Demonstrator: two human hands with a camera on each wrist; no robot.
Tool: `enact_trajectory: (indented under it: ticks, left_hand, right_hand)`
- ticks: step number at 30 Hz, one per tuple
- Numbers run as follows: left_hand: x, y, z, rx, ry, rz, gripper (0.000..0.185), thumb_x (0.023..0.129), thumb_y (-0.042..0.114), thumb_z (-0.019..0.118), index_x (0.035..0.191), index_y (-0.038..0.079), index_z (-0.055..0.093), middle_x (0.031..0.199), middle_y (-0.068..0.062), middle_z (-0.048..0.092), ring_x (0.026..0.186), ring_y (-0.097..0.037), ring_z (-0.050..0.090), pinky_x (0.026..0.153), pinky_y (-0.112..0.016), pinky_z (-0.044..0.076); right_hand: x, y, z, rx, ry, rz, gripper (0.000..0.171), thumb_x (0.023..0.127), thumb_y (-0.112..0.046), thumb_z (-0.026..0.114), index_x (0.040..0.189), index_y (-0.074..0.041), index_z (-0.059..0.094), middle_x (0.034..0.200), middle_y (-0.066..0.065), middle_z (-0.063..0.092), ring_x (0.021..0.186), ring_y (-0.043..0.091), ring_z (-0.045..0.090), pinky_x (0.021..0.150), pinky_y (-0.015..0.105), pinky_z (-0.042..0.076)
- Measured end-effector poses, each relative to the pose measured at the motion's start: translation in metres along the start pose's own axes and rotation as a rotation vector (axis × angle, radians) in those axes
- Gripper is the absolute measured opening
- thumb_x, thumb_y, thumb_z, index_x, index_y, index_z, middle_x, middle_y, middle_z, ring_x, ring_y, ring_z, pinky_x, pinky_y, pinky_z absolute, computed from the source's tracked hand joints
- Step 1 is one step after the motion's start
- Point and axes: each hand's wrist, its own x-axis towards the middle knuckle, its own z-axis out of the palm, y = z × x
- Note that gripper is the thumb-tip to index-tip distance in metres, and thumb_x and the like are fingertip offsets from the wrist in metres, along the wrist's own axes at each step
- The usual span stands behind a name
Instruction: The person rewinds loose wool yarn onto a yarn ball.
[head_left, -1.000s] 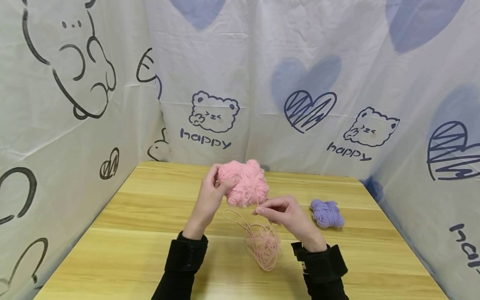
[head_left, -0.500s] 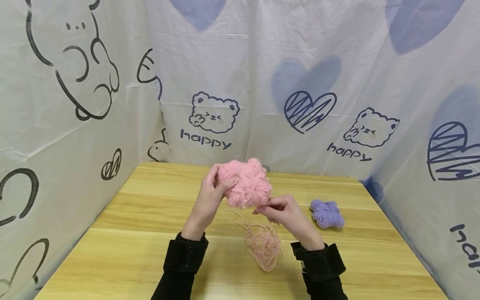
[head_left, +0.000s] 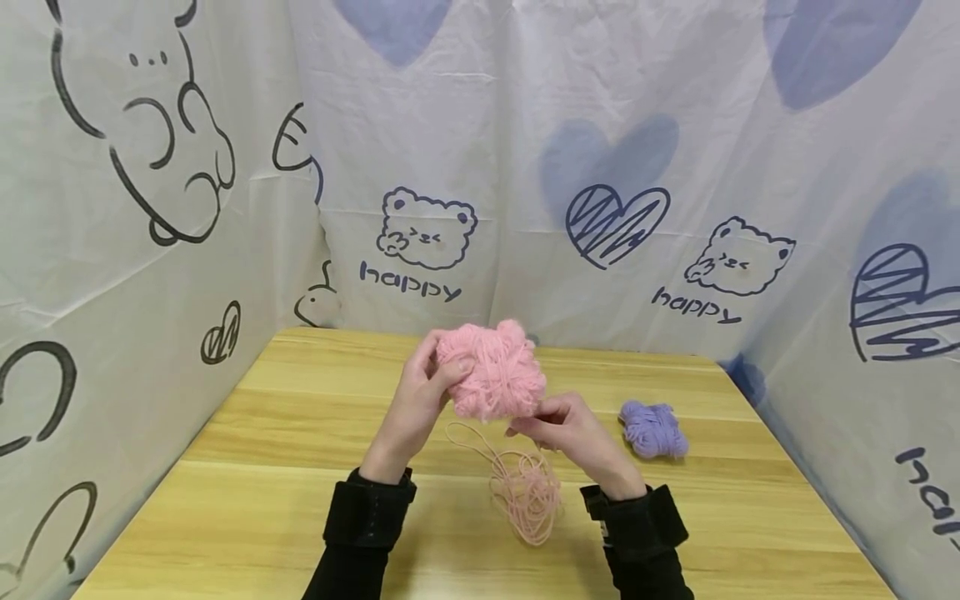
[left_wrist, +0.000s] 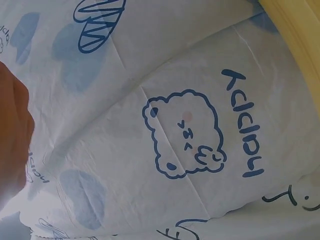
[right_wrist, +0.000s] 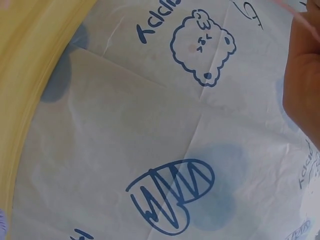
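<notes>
Holding pink yarn ball [head_left: 495, 370] in left grip [head_left: 417, 406] above desk [head_left: 247, 467] | pinching pink strand [head_left: 536, 414] in right grip [head_left: 570, 429] | loose pink tangle [head_left: 525, 493] below | purple yarn [head_left: 654, 429] just right

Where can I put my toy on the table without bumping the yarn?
The table is bare along its left side, between the left hand and the curtain. The near right corner, in front of the purple yarn, is bare too. The middle is crowded: both hands hold the pink yarn ball above a loose pink tangle; right hand.
</notes>
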Motion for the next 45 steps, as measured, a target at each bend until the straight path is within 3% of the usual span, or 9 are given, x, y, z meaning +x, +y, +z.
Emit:
enact_trajectory:
  ticks: [2, 6, 11, 17, 21, 26, 32, 39, 45]
  left_hand:
    - [-0.002, 0.001, -0.001, -0.005, -0.054, -0.012, 0.034, 0.092, 0.01, 0.055, 0.125, 0.011, 0.047, 0.11, 0.0, 0.057, 0.089, -0.009, 0.057, 0.076, -0.022, 0.054]
    - [-0.005, 0.002, -0.002, 0.037, -0.184, -0.046, 0.043, 0.09, 0.012, 0.054, 0.132, 0.009, 0.048, 0.106, -0.002, 0.058, 0.082, -0.009, 0.058, 0.071, -0.023, 0.055]
    - [-0.008, 0.0, -0.003, 0.127, -0.284, -0.098, 0.044, 0.086, 0.009, 0.058, 0.129, 0.007, 0.053, 0.097, -0.005, 0.059, 0.072, -0.01, 0.058, 0.063, -0.025, 0.055]
    - [-0.005, -0.005, -0.003, 0.245, -0.428, -0.058, 0.04, 0.082, 0.009, 0.065, 0.121, 0.005, 0.06, 0.097, -0.008, 0.061, 0.082, -0.013, 0.059, 0.069, -0.028, 0.056]
    - [-0.004, -0.01, -0.002, 0.345, -0.454, -0.015, 0.039, 0.079, 0.008, 0.066, 0.118, 0.005, 0.062, 0.099, -0.011, 0.064, 0.084, -0.013, 0.059, 0.072, -0.029, 0.056]
    - [-0.003, -0.013, 0.001, 0.474, -0.343, -0.013, 0.039, 0.079, 0.009, 0.069, 0.117, 0.008, 0.062, 0.102, -0.012, 0.065, 0.087, -0.015, 0.06, 0.074, -0.028, 0.056]
    - [0.001, -0.013, 0.002, 0.524, -0.123, 0.019, 0.038, 0.079, 0.01, 0.073, 0.115, 0.011, 0.062, 0.104, -0.011, 0.065, 0.086, -0.015, 0.06, 0.072, -0.027, 0.055]
    - [0.005, -0.014, 0.001, 0.424, 0.106, 0.022, 0.037, 0.082, 0.012, 0.074, 0.115, 0.011, 0.057, 0.11, -0.012, 0.062, 0.093, -0.021, 0.062, 0.077, -0.029, 0.057]
    - [0.005, -0.01, -0.001, 0.261, 0.198, 0.028, 0.037, 0.086, 0.013, 0.069, 0.119, 0.009, 0.053, 0.119, -0.009, 0.057, 0.104, -0.023, 0.06, 0.086, -0.032, 0.056]
  right_hand:
    - [-0.001, 0.002, -0.002, 0.021, -0.021, -0.013, 0.015, 0.092, -0.006, 0.059, 0.092, -0.007, 0.073, 0.073, -0.011, 0.066, 0.056, 0.001, 0.04, 0.049, 0.023, 0.032]
    - [-0.003, 0.003, -0.008, 0.022, -0.069, -0.036, 0.028, 0.09, 0.002, 0.056, 0.084, -0.021, 0.072, 0.067, -0.013, 0.052, 0.058, 0.0, 0.039, 0.051, 0.022, 0.032]
    - [-0.009, -0.001, -0.016, -0.038, -0.085, 0.013, 0.018, 0.091, 0.0, 0.056, 0.083, -0.012, 0.068, 0.067, -0.01, 0.048, 0.06, 0.002, 0.042, 0.054, 0.017, 0.039]
    - [-0.01, -0.006, -0.017, -0.098, 0.034, 0.107, 0.016, 0.096, -0.019, 0.057, 0.088, -0.006, 0.063, 0.07, -0.006, 0.048, 0.061, 0.005, 0.042, 0.055, 0.019, 0.039]
    - [-0.008, -0.006, -0.014, -0.054, 0.139, 0.098, 0.023, 0.096, -0.028, 0.058, 0.086, -0.007, 0.059, 0.068, 0.0, 0.042, 0.058, 0.011, 0.037, 0.052, 0.026, 0.033]
    - [-0.009, -0.01, -0.009, -0.029, 0.189, 0.027, 0.019, 0.097, -0.023, 0.057, 0.091, -0.006, 0.062, 0.066, -0.001, 0.042, 0.056, 0.013, 0.035, 0.05, 0.032, 0.031]
    - [-0.009, -0.014, -0.002, -0.059, 0.162, -0.05, 0.02, 0.094, -0.017, 0.06, 0.101, 0.001, 0.066, 0.067, -0.003, 0.044, 0.054, 0.013, 0.033, 0.048, 0.031, 0.029]
    - [-0.009, -0.014, 0.002, -0.099, 0.116, -0.08, 0.019, 0.091, -0.014, 0.064, 0.102, 0.0, 0.072, 0.073, -0.001, 0.055, 0.056, 0.011, 0.04, 0.047, 0.029, 0.033]
    - [-0.006, -0.013, 0.005, -0.127, 0.054, -0.006, 0.019, 0.091, -0.017, 0.065, 0.1, -0.002, 0.074, 0.072, 0.001, 0.061, 0.057, 0.006, 0.044, 0.05, 0.023, 0.038]
